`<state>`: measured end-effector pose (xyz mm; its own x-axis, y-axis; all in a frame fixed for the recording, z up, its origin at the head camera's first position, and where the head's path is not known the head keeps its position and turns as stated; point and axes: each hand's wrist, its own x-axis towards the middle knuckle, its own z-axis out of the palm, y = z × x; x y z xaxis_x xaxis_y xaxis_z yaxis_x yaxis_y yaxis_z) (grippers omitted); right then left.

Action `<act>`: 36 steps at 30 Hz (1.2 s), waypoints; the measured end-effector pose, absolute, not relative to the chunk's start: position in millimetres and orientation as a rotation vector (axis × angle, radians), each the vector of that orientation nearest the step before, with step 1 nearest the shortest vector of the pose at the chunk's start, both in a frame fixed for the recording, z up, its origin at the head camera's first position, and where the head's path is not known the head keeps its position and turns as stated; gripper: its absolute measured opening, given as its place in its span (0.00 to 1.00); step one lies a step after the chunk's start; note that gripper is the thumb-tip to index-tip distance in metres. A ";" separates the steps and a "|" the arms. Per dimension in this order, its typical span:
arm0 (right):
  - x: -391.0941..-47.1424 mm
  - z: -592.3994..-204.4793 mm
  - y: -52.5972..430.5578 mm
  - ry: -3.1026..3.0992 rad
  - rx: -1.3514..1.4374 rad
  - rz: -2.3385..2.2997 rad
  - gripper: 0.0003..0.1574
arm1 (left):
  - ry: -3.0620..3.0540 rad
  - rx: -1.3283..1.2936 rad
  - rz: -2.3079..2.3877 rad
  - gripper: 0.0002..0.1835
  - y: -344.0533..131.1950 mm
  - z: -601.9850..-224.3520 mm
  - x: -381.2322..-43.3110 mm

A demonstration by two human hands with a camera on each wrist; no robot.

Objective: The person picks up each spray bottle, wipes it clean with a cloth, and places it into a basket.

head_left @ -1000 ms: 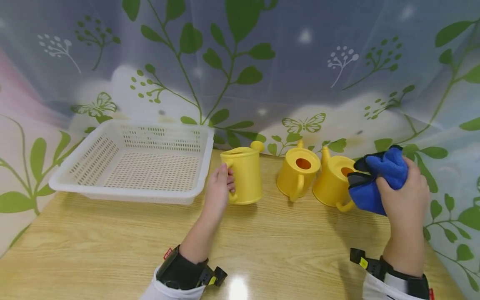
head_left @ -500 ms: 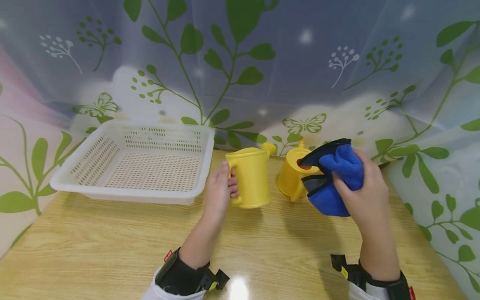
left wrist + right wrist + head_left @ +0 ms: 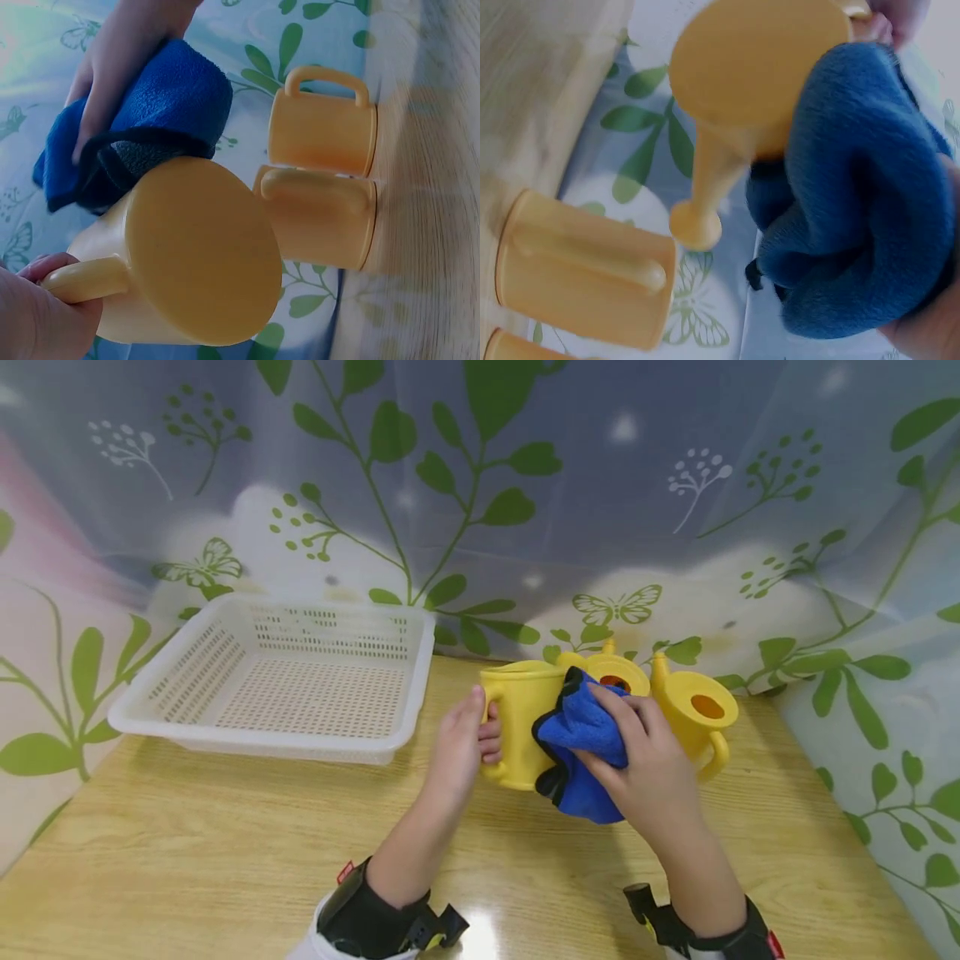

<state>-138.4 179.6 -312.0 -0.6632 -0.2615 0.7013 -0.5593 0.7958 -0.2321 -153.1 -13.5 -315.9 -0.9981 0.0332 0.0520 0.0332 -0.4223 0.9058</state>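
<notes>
My left hand (image 3: 459, 739) grips the handle of a yellow watering can (image 3: 519, 718), held up off the table with its base facing the left wrist camera. A bunched blue cloth (image 3: 588, 743) with black edging is in my right hand (image 3: 660, 768), its fingers and thumb curled into the fabric. The cloth touches the side of the held can. Two more yellow watering cans stand upright behind and to the right: one (image 3: 619, 672) is partly hidden by the cloth and the held can, the other (image 3: 693, 702) shows its round opening and handle.
A white perforated plastic basket (image 3: 262, 742) stands at the left on the wooden table (image 3: 247, 827). Behind the table hangs a curtain (image 3: 570, 510) printed with leaves and butterflies.
My right hand has carried the cloth leftward from beside the rightmost can to the held can. The held can has shifted slightly right and toward me.
</notes>
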 end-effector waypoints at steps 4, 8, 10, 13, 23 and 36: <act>-140.5 -317.4 171.5 -2.239 0.688 0.464 0.42 | 1.707 0.147 2.617 0.18 -12.4 -314.8 -150.9; -140.8 -321.3 166.2 -2.219 0.696 0.416 0.38 | 1.739 0.167 2.589 0.17 -11.6 -313.2 -148.3; -140.9 -322.7 162.7 -2.195 0.710 0.438 0.40 | 1.784 0.158 2.565 0.18 -11.4 -312.5 -146.8; -141.8 -324.1 155.1 -2.132 0.759 0.520 0.40 | 1.909 0.133 2.513 0.19 -11.7 -311.0 -144.5; -149.2 -330.6 144.5 -2.103 0.837 0.488 0.21 | 1.868 0.137 2.536 0.18 -14.2 -308.9 -143.0; -151.3 -328.9 138.9 -2.115 0.951 0.348 0.27 | 1.761 0.099 2.624 0.18 -30.9 -301.3 -149.0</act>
<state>-151.3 138.9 -328.9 -0.4193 -0.5153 0.7474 -0.7275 0.6832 0.0629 -149.0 -30.9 -301.3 -0.9979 0.0183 0.0628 0.0512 -0.3795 0.9238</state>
